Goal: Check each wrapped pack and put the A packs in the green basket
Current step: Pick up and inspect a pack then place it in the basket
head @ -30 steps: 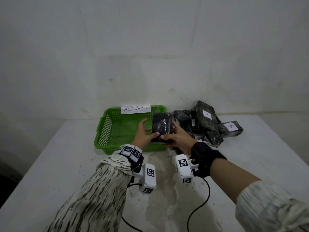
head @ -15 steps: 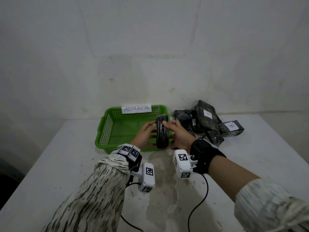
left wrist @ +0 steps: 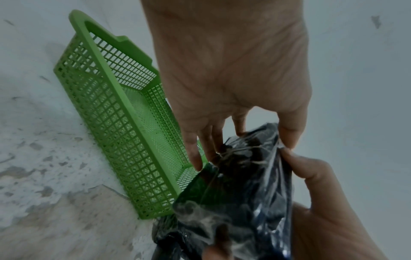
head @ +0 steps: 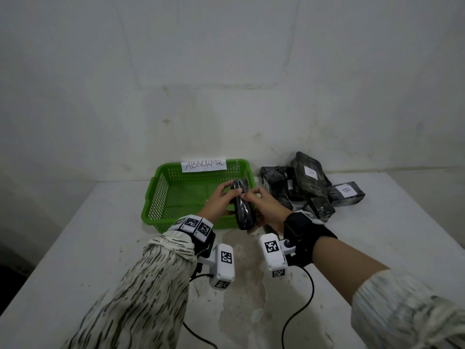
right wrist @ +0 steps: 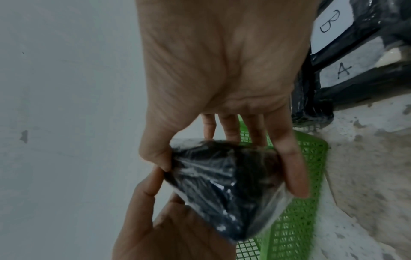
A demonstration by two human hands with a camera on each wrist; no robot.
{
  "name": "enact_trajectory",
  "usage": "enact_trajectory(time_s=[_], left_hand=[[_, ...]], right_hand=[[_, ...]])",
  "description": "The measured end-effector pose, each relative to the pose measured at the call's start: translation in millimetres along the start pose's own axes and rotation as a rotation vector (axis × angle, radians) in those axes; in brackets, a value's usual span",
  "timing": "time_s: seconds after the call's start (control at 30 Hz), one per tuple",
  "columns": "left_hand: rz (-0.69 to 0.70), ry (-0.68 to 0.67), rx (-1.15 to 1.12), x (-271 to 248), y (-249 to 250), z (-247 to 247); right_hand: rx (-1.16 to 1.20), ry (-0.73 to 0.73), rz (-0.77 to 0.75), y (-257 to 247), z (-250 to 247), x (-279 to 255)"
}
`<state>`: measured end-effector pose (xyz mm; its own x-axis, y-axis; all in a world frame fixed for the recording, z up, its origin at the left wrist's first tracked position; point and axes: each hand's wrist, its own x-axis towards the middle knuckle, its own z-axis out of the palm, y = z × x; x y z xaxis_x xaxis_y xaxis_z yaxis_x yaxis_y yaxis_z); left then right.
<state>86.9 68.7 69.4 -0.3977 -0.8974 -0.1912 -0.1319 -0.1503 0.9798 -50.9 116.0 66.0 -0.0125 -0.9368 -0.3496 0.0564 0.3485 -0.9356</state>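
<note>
both forearms reach forward over the pale table (head: pixel 75 260), each wrist bearing a white tracker block with black-and-white markers and a trailing black cable. the left hand (head: pixel 217 204) comes in from the sleeve side, palm turned inward, its fingers curled against the left face of a black wrapped pack (head: pixel 243 210) and its thumb on the pack's upper edge; in the left wrist view the same fingers (left wrist: pixel 195 154) press into the clear film at the pack's far end. the right hand (head: pixel 268 209) mirrors it from the other side, thumb meeting the left thumb on the top edge, the remaining fingers wrapped round the right face; in the right wrist view the little finger (right wrist: pixel 293 168) lies along the pack's side while the thumb pinches its corner. the pack is thus held between both hands, both grips narrow and closed round it, standing on edge with its long axis running away from the person, above the near right corner of the green basket (head: pixel 161 187). no letter label shows on the faces of the held pack visible here. the basket's far wall carries a paper sign (head: pixel 203 165) reading "abnormal". just right of the basket, against the wall, lies a pile of further wrapped packs (head: pixel 302 187), two of them showing white labels marked b; the right wrist view also shows one labelled a (right wrist: pixel 344 69).
</note>
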Motion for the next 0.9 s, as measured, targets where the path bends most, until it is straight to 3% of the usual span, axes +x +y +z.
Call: enact_trajectory(time_s=[0.23, 0.4, 0.6, 0.73, 0.83, 0.9], left_hand=[[-0.008, 0.038, -0.064, -2, 3, -5], [-0.038, -0.054, -0.005, -8, -1, -5], [-0.029, -0.052, -0.02, -7, -1, -6], [0.013, -0.035, 0.024, -7, -5, -6], [0.099, 0.083, 0.123, -4, -7, -9], [0.076, 0.072, 0.077, -1, -7, -14]], right_hand=[[0.08, -0.094, 0.001, 3, 2, 0], [0.127, -0.033, -0.028, 5, 3, 3], [0.222, -0.104, -0.021, 8, 1, 4], [0.069, -0.009, -0.052, 9, -2, 3], [-0.029, 0.08, -0.143, 14, -9, 5], [-0.062, 0.083, -0.162, 16, -11, 6]])
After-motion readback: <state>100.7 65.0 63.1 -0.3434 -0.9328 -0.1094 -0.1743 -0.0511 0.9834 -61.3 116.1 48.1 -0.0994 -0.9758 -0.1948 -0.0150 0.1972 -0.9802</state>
